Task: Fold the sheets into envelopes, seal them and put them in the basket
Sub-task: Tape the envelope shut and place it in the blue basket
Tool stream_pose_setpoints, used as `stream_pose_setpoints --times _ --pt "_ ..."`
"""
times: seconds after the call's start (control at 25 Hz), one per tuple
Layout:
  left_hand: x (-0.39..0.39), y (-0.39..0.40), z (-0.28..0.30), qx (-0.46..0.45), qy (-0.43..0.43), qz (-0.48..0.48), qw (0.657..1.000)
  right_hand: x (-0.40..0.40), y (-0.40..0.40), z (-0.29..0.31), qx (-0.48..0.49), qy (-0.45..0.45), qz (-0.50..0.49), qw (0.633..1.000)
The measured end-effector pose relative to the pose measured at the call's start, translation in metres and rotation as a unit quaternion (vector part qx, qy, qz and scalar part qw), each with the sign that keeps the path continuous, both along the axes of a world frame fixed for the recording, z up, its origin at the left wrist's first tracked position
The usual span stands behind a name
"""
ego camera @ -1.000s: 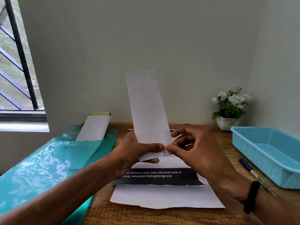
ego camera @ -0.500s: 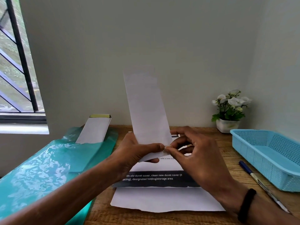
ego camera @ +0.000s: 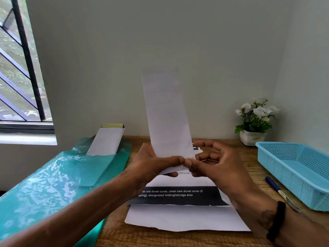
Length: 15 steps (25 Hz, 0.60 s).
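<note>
1. Desk (ego camera: 222, 145): wooden, carries everything; clock directions below are read off the frame, 12 = far wall.
2. Teal plastic sleeve (ego camera: 53, 179) at 9 o'clock, with a folded white envelope (ego camera: 106, 139) lying on its far end, yellowish strip at that envelope's top.
3. Blue mesh basket (ego camera: 299, 168) at 3 o'clock; nothing visible inside it.
4. Printed sheets (ego camera: 178, 216) flat on the desk at 6 o'clock, black text band across them.
5. Folded sheet (ego camera: 165, 113) held up off the desk at centre. Long axis near vertical, top leaning slightly toward 11 o'clock, free end up, bottom end in the hands.
6. Left hand (ego camera: 149, 163) grips the bottom end, thumb across the front. Right hand (ego camera: 213, 164) pinches the same bottom edge with thumb and forefinger, other fingers loosely spread.
7. Step, my read: working the bottom edge — folding or sealing that end. Can't tell if tape or adhesive is there.
8. Next likely needs the edge pressed flat along its width, then a carry to 3 o'clock.
9. Pen (ego camera: 277, 189) lies just beside the basket.
</note>
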<state>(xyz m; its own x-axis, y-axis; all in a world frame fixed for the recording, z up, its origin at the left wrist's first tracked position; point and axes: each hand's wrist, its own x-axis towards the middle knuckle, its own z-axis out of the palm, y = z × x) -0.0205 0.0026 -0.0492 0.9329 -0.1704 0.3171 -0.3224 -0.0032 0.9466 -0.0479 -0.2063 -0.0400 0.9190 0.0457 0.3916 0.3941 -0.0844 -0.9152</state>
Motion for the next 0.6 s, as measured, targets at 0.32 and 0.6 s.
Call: stream_pose_setpoints --times 0.32,0.6 --pt "-0.0013 -0.0019 0.0041 -0.049 0.038 -0.020 0.998 0.0035 -0.0005 0.0057 0.118 0.063 0.053 0.990" --pt "0.0011 0.0002 0.0005 -0.041 0.053 -0.016 0.998 0.0049 -0.0038 0.0037 0.136 0.060 0.057 0.987"
